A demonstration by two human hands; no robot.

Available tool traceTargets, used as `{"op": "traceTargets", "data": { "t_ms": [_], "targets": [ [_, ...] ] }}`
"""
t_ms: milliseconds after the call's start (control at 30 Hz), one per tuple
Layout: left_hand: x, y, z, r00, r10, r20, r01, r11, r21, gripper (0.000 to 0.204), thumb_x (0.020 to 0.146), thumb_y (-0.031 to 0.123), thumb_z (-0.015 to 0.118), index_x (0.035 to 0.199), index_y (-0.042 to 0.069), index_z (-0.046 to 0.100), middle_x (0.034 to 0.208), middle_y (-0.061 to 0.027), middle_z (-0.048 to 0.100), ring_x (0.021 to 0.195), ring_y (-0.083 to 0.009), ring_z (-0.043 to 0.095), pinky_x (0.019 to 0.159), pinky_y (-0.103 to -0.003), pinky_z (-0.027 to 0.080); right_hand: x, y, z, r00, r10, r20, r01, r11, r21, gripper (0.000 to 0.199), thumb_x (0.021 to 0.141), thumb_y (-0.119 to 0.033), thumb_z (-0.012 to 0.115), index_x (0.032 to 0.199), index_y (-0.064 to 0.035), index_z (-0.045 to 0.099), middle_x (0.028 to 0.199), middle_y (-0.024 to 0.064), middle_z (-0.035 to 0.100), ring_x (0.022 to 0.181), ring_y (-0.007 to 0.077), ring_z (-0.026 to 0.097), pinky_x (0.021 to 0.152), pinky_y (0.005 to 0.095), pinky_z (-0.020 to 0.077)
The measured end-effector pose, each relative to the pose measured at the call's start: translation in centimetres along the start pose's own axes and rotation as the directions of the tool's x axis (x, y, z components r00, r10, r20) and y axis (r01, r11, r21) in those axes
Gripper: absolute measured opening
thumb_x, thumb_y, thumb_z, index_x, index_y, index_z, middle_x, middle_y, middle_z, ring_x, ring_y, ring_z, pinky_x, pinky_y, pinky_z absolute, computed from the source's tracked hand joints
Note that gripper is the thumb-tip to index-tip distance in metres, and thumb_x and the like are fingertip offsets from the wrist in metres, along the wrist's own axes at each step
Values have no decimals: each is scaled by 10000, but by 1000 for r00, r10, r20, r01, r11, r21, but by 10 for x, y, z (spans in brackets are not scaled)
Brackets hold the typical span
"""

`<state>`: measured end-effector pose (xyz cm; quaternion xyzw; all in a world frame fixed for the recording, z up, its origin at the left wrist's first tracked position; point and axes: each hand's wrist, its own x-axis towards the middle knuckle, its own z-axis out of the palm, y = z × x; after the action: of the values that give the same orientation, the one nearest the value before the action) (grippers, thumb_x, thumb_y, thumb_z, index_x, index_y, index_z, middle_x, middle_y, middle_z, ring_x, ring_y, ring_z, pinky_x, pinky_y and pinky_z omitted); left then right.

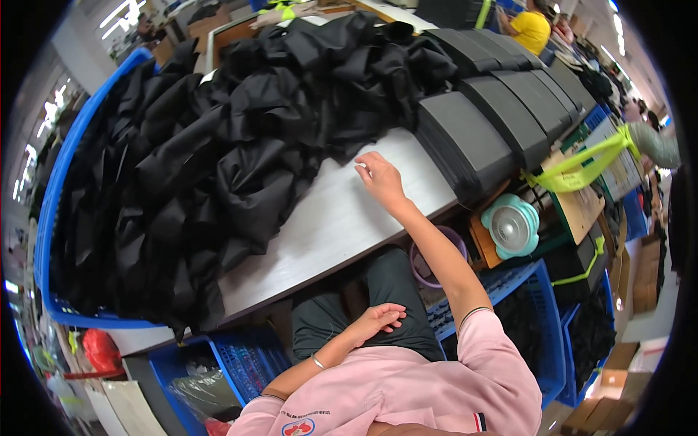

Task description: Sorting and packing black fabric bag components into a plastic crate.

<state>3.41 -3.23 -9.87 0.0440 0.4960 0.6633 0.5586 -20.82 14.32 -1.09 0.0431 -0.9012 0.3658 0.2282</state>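
My right hand (382, 180) hovers over the white tabletop (327, 211), close to the edge of a large heap of black fabric pieces (269, 116). Its thumb and fingertips come together in a pinch; anything between them is too small to make out. In my lap rests my left hand (376, 322), palm partly turned up, its fingers loosely bent and holding nothing. To the right of my right hand, neat stacks of flat black pieces (465, 134) stand in rows along the table.
A blue plastic crate (54, 218) borders the heap at left. Below the table are more blue crates (549, 327) and a purple bin (436, 254). A turquoise fan (512, 227) and a yellow-green strap (585, 167) are at right. A person in yellow (531, 30) sits beyond.
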Motion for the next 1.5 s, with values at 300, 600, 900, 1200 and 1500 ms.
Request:
{"op": "traceTargets", "data": {
  "t_ms": [300,600,900,1200,1500],
  "targets": [
    [-29,39,-6,961,249,-123,-247,968,32,325,1023,229,573,1281,36,611,1232,-46,643,1058,-123,618,880,-272,501,9,20,65,986,-148,-73,114,931,-347,116,832,-59,656,939,-42,616,1008,98,581,946,309,587,773,432,497],
    [-35,161,-26,383,920,-81,-466,268,843,292,889,86,682,1175,37,650,1201,-129,651,1095,-309,610,946,-367,490,-143,-29,-40,991,-129,17,129,960,-247,146,816,-14,643,961,-30,643,1042,102,614,948,318,614,836,411,497],
    [24,146,-49,584,809,72,-235,83,968,373,695,2,693,1064,52,666,1165,-77,617,1143,-287,530,1012,-413,385,-198,-33,-82,988,-142,53,151,931,-333,167,813,-36,669,979,-33,668,1094,105,628,1063,271,614,1079,487,394],
    [9,160,-26,365,931,26,-304,92,948,107,801,60,688,897,59,735,933,-66,686,885,-273,629,780,-375,473,-191,-84,-68,945,-325,18,322,924,-205,232,812,-11,627,1042,13,641,1182,170,622,1082,318,620,944,407,504],
    [-45,126,63,454,879,147,-556,151,817,152,761,46,759,910,41,726,870,-73,663,779,-254,637,678,-329,507,-140,-25,-19,998,68,0,-61,899,434,237,879,-40,599,1102,38,590,941,151,682,889,278,681,729,353,542]
  ]
}}
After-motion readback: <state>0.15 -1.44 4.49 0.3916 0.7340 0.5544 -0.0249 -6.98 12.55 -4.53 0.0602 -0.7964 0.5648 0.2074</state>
